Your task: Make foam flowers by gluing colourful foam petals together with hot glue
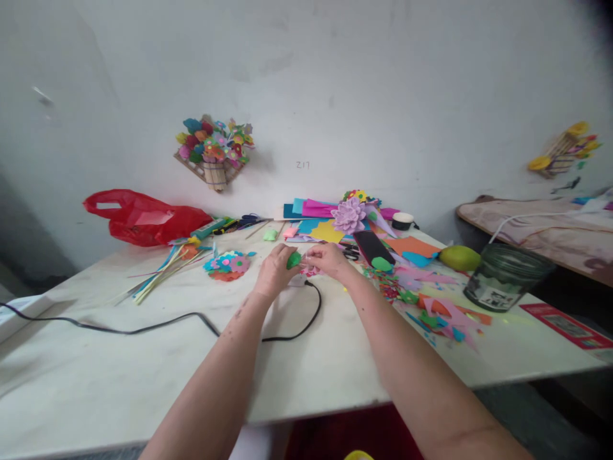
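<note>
Near the middle of the table, my left hand point(274, 269) pinches a small green foam cutout point(294, 259) between thumb and fingers. Close to its right, my right hand point(329, 259) is closed, with thumb and fingertips together; whatever they grip is too small to make out. Pink cutouts point(311, 271) lie just behind and below the fingertips. Under the hands a black cable point(316, 313) runs to a white plug or block, mostly covered. Left of my left hand sits a pile of blue, pink and orange foam flowers point(226, 265).
A red plastic bag point(143, 217) and coloured strips point(163, 275) lie at the left. Toward the right are a phone point(373, 248), foam scraps point(445, 319), a green mango-like fruit point(460, 258) and a glass jar point(502, 281). A purple flower point(349, 215) rests on coloured sheets behind.
</note>
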{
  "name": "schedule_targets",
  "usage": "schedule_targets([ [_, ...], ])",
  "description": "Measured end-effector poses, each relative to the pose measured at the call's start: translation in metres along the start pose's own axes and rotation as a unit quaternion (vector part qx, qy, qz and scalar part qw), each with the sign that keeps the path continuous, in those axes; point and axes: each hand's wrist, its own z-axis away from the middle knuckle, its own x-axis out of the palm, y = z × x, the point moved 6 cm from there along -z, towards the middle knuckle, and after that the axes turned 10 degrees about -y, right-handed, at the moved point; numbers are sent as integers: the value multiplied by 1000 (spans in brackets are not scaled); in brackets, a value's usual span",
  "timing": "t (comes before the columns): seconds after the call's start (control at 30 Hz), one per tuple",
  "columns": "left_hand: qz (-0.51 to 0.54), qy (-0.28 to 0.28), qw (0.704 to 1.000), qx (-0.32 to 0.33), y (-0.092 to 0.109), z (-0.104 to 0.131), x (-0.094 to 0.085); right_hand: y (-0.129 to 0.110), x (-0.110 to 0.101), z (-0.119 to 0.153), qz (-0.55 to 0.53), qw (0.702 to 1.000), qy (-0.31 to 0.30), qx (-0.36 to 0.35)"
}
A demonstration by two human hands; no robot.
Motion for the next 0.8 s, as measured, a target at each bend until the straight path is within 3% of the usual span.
schedule_targets([
  [0.27, -9, 16, 1000, 7, 4, 0, -2, -2, 10, 1, -85, 995, -27, 54],
  [0.47, 0, 12, 1000, 9, 7, 0, -3, 2, 11, -1, 2, 1000, 1, 25],
  [0.67, 21, 3, 1000, 9, 9, 0, -3, -9, 0, 3, 134, 987, 92, 2],
  [0.8, 40, 26, 999, 11, 4, 0, -4, -10, -1, 4, 31, 997, 76, -7],
])
